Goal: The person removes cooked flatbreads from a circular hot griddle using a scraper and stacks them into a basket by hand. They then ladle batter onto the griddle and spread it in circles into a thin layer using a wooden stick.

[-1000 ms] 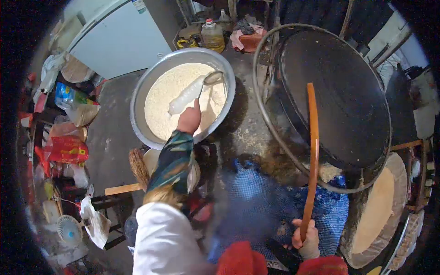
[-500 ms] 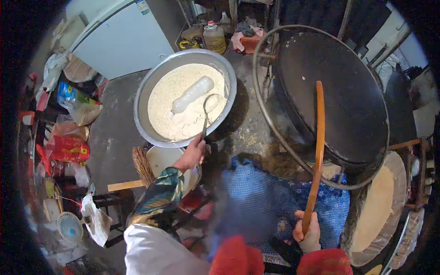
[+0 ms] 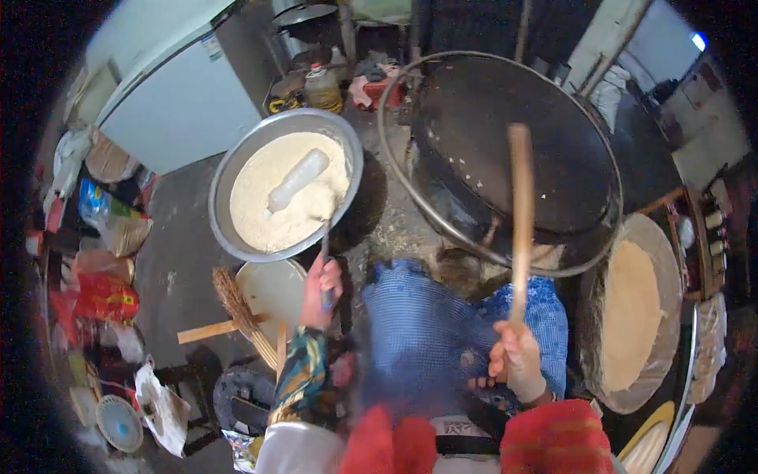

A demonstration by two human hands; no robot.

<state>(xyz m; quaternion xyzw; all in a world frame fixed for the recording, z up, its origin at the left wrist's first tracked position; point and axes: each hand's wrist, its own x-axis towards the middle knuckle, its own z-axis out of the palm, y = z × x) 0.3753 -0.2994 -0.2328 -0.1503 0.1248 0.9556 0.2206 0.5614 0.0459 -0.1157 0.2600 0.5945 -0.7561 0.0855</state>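
Observation:
My left hand [image 3: 322, 288] is closed around the handle of a metal ladle [image 3: 325, 245]. The ladle's head is down in the pale batter or flour [image 3: 257, 182], mostly hidden, inside a large metal basin [image 3: 223, 237]. A whitish plastic bottle [image 3: 298, 180] lies on the pale mass beside it. My right hand [image 3: 517, 359] grips the lower end of a long flat wooden spatula [image 3: 523, 213]. Slightly blurred, the spatula points up in front of a big round dark griddle [image 3: 474, 118]. A metal ring [image 3: 410, 189] runs around the griddle.
A pale bucket [image 3: 272, 284] and a straw brush [image 3: 233, 300] stand below the basin. To the right sits a round tray [image 3: 592, 340] with a tan flatbread-like layer [image 3: 632, 316]. Behind are a white cabinet [image 3: 185, 103] and an oil jug [image 3: 322, 88]. Blue cloth [image 3: 414, 332] covers my lap.
The ladle's head has sunk into the pale mass. My right hand has risen, and the spatula stands more upright. The whole view has shifted, with the basin and griddle now further left.

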